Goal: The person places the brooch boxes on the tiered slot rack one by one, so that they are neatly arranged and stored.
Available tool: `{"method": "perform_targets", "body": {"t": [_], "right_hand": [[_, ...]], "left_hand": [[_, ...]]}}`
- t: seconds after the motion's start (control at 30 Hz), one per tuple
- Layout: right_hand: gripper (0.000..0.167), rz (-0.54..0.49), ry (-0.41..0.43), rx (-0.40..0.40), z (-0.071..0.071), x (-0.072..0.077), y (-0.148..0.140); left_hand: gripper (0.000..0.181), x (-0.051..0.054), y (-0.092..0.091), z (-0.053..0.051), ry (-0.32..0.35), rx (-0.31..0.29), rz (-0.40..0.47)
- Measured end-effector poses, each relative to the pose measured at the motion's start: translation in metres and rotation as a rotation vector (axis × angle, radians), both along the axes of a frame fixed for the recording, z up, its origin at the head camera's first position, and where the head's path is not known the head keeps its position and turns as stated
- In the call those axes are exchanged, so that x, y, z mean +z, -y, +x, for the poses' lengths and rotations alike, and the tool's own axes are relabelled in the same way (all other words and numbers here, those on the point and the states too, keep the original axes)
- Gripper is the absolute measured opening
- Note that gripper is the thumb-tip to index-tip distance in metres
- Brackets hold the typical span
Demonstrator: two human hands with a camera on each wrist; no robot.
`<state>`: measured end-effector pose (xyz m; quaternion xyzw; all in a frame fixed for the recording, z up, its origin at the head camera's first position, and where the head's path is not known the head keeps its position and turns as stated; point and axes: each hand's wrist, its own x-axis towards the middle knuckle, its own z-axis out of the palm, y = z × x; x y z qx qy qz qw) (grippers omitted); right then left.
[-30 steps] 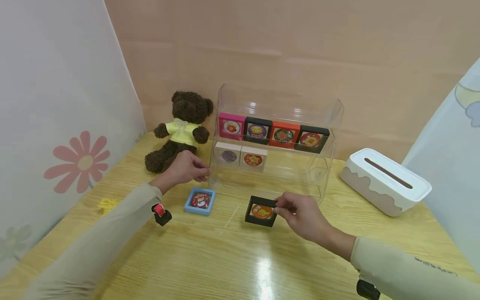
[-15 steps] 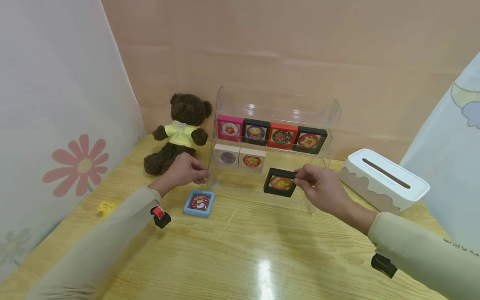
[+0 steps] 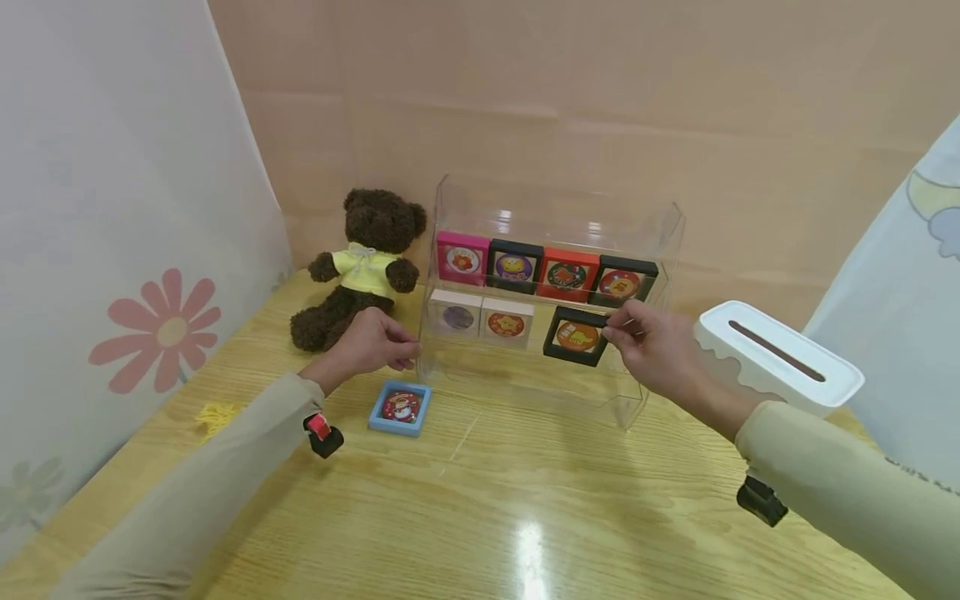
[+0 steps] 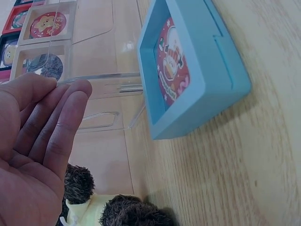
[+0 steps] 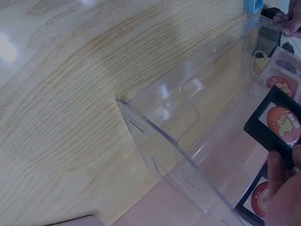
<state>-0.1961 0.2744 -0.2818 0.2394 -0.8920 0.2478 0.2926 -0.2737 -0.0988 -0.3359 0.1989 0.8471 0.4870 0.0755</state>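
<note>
My right hand (image 3: 663,350) pinches the right edge of a black square display frame (image 3: 576,336) with an orange round badge in it. The frame is held tilted before the middle tier of a clear acrylic display rack (image 3: 558,392), right of two white frames (image 3: 506,322). With thumb and fingertips my left hand (image 4: 44,127) pinches the rack's left side edge. On the tabletop, close to that hand, lies a light blue frame (image 3: 400,408) with a red badge. Pink, black and red frames (image 3: 570,273) line the tier above. The right wrist view (image 5: 282,125) cuts off part of the right hand.
A brown teddy bear (image 3: 367,258) in a yellow top sits left of the rack. To the right stands a white tissue box (image 3: 780,354). Yellow strands (image 3: 217,417) lie at the table's left edge. Patterned cloth hangs on both sides.
My right hand has lifted the black frame up and to the right, from low over the tabletop to the rack's middle tier. The left hand stays at the rack's side.
</note>
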Motion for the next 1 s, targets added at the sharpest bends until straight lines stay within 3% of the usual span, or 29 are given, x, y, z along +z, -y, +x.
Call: {"method": "perform_targets", "body": {"t": [0.37,0.7,1.0], "right_hand": [[0.013,0.008,-0.026,-0.033,-0.011,0.006,0.002],[0.013,-0.032,-0.034,-0.009,-0.026,0.000,0.005],[0.009,-0.046,0.071,-0.003,-0.029,-0.008,0.010]], "left_hand": [[0.019,0.000,0.001,0.001,0.007,-0.007,0.006],[0.018,-0.001,0.000,0.001,-0.003,-0.011,0.004],[0.017,-0.002,0.000,0.001,-0.004,-0.011,0.002]]}}
